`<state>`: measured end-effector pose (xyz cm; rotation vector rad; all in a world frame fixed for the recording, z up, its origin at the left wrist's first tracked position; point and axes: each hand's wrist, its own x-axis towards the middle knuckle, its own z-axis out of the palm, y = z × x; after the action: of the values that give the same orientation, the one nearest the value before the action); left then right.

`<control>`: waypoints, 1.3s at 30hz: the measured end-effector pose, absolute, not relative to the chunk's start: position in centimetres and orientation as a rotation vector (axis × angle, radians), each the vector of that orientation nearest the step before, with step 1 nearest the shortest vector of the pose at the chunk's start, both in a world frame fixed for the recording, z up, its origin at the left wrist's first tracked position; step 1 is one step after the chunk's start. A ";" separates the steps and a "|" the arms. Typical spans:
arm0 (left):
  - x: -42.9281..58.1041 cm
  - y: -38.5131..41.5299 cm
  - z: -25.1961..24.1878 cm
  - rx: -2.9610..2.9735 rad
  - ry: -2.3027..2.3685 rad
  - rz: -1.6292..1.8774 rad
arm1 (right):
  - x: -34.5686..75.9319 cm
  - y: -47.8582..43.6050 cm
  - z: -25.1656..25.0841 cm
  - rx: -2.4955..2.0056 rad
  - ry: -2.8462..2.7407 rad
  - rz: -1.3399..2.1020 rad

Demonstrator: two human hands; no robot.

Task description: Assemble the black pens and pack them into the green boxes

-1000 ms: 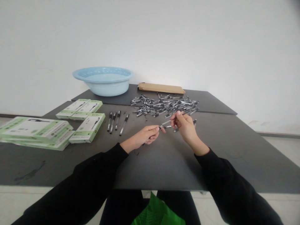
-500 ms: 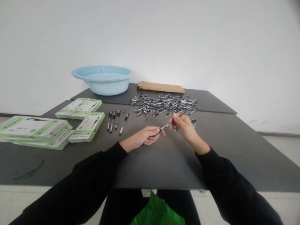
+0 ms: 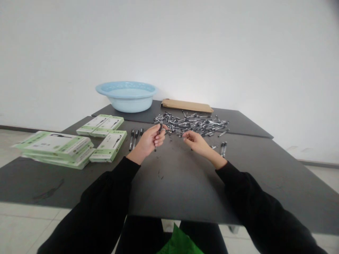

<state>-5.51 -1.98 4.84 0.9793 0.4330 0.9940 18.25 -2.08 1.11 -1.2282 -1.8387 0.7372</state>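
My left hand (image 3: 150,139) is closed around a black pen (image 3: 159,131) and holds it nearly upright above the dark table (image 3: 185,183). It hovers just right of a short row of finished pens (image 3: 135,137) lying side by side. My right hand (image 3: 194,140) rests low over the table with its fingers loosely curled and nothing visible in them. It lies at the near edge of a large heap of loose pens and pen parts (image 3: 193,121).
Green and white pen boxes (image 3: 108,141) lie at the left, with a flat stack of larger ones (image 3: 55,146) beyond them. A light blue basin (image 3: 127,95) and a brown envelope (image 3: 186,105) sit at the back. Two loose pens (image 3: 223,148) lie right of my right hand.
The hands have come apart: my left hand has carried the pen leftward toward the row of pens, and my right hand has let go and dropped toward the heap. The view shifted slightly.
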 end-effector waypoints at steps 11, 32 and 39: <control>-6.6 -0.4 4.2 0.884 0.592 1.048 | 13.3 7.2 1.7 -1.625 -2.395 0.106; -6.4 -0.1 3.6 0.979 0.686 1.003 | 12.5 3.4 1.5 -1.636 -2.573 0.066; -6.7 0.2 3.6 0.951 0.730 1.125 | 11.2 2.8 2.1 -1.531 -2.538 0.134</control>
<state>-6.69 0.17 3.64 0.9507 0.7302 1.1252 11.24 2.83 2.06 -1.5307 -2.5381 0.1340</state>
